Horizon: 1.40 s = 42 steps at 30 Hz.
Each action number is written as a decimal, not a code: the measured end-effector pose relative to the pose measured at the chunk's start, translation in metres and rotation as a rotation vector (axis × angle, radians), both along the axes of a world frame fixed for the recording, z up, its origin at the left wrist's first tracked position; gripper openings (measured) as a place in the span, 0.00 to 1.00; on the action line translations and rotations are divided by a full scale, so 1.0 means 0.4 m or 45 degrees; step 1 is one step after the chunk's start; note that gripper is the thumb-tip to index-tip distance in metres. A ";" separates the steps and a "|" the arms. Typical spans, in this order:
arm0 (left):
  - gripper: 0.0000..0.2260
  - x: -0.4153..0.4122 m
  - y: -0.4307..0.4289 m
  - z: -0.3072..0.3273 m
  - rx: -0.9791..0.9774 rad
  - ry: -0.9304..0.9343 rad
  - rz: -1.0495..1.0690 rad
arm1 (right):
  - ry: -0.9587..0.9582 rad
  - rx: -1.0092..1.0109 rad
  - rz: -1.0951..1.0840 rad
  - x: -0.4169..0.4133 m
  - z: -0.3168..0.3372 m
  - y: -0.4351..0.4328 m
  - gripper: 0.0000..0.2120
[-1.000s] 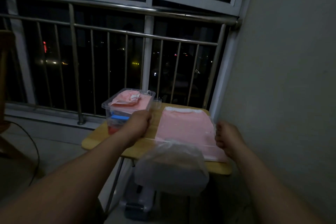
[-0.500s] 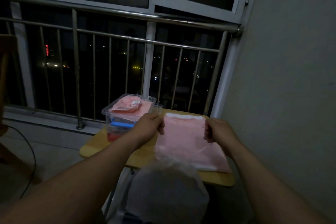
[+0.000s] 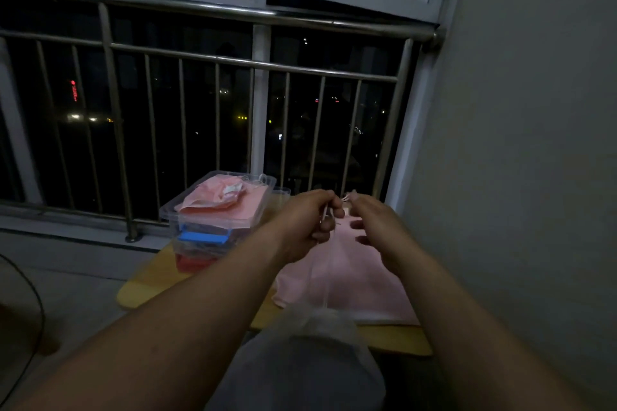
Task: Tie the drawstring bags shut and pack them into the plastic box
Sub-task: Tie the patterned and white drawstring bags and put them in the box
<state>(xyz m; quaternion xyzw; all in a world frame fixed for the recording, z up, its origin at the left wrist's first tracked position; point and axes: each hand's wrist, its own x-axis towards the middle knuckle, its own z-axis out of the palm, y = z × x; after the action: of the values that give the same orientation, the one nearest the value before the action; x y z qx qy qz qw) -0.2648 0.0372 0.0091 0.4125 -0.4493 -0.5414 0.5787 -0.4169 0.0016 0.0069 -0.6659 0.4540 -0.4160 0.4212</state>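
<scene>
A pink drawstring bag (image 3: 354, 280) lies on the small wooden table (image 3: 150, 287), its top gathered and lifted between my hands. My left hand (image 3: 310, 223) pinches the white drawstring (image 3: 345, 198) at the bag's top. My right hand (image 3: 370, 220) pinches the same cord from the right, its lower fingers spread loosely. The two hands nearly touch. To the left stands the clear plastic box (image 3: 187, 210), with several pink bags (image 3: 223, 200) piled to its rim.
A clear plastic bag (image 3: 310, 354) bulges at the table's near edge below my arms. A metal railing (image 3: 217, 67) and dark window run behind the table. A grey wall (image 3: 534, 177) closes the right side. A cable (image 3: 30, 310) lies on the floor at left.
Both hands moved inward from the bag's top corners and now meet at its middle, pinching the drawstring. The bag's top has gathered and risen off the table.
</scene>
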 end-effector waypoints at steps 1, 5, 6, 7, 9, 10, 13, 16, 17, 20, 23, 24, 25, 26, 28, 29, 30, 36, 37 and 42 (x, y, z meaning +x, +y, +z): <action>0.11 0.002 -0.012 0.004 0.016 0.042 0.022 | 0.021 -0.019 -0.074 -0.007 -0.016 0.008 0.15; 0.13 0.016 -0.072 0.006 0.069 0.157 0.076 | 0.159 0.099 0.133 -0.028 -0.109 0.040 0.13; 0.12 0.019 -0.091 0.003 0.075 0.169 0.076 | 0.165 0.154 0.229 -0.031 -0.129 0.046 0.12; 0.12 0.023 -0.106 0.000 0.078 0.169 0.077 | 0.150 0.188 0.296 -0.030 -0.142 0.049 0.12; 0.12 0.026 -0.132 -0.007 0.080 0.156 0.074 | 0.022 0.274 0.356 -0.022 -0.160 0.047 0.11; 0.11 0.028 -0.138 -0.010 0.074 0.150 0.070 | -0.082 0.335 0.357 -0.016 -0.165 0.047 0.11; 0.12 0.030 -0.138 -0.015 0.040 -0.046 0.137 | -0.329 0.501 0.279 -0.006 -0.179 0.030 0.10; 0.14 0.045 -0.160 -0.028 -0.129 -0.715 0.453 | -0.274 0.563 0.203 0.001 -0.188 0.015 0.09; 0.15 0.053 -0.169 -0.029 -0.202 -0.874 0.517 | -0.200 0.545 0.181 0.005 -0.190 0.011 0.09; 0.14 0.052 -0.193 -0.026 -0.231 -0.969 0.426 | -0.092 0.463 0.267 0.020 -0.192 0.000 0.08; 0.14 0.039 -0.210 -0.030 -0.157 -0.932 0.378 | -0.037 0.436 0.395 0.022 -0.185 0.006 0.12; 0.14 0.035 -0.210 -0.035 -0.110 -0.906 0.387 | -0.067 0.439 0.413 0.021 -0.183 0.009 0.15; 0.15 0.034 -0.213 -0.043 -0.061 -0.859 0.400 | -0.127 0.472 0.415 0.021 -0.184 0.010 0.17; 0.15 0.037 -0.217 -0.054 -0.011 -0.809 0.410 | -0.189 0.510 0.419 0.022 -0.184 0.010 0.18; 0.14 0.043 -0.220 -0.077 0.080 -0.722 0.387 | -0.149 0.474 0.420 0.027 -0.186 0.009 0.19; 0.14 0.044 -0.216 -0.082 0.096 -0.660 0.364 | -0.043 0.397 0.408 0.029 -0.190 0.006 0.18; 0.14 0.044 -0.211 -0.086 0.099 -0.580 0.326 | 0.049 0.325 0.404 0.033 -0.192 0.006 0.18; 0.22 0.048 -0.174 -0.093 0.207 -0.705 0.088 | 0.155 0.244 0.358 0.037 -0.211 -0.007 0.18; 0.25 0.053 -0.155 -0.091 0.249 -0.812 0.044 | 0.111 0.279 0.324 0.036 -0.216 -0.014 0.19; 0.22 0.069 -0.082 -0.142 0.165 -1.283 0.030 | 0.022 0.349 0.201 0.031 -0.208 -0.045 0.20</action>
<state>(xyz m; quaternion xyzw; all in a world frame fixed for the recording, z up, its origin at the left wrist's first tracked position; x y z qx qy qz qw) -0.2371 0.0046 -0.0478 0.6626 -0.6333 -0.2953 0.2694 -0.4046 -0.0162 -0.0765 -0.6394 0.4563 -0.3099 0.5357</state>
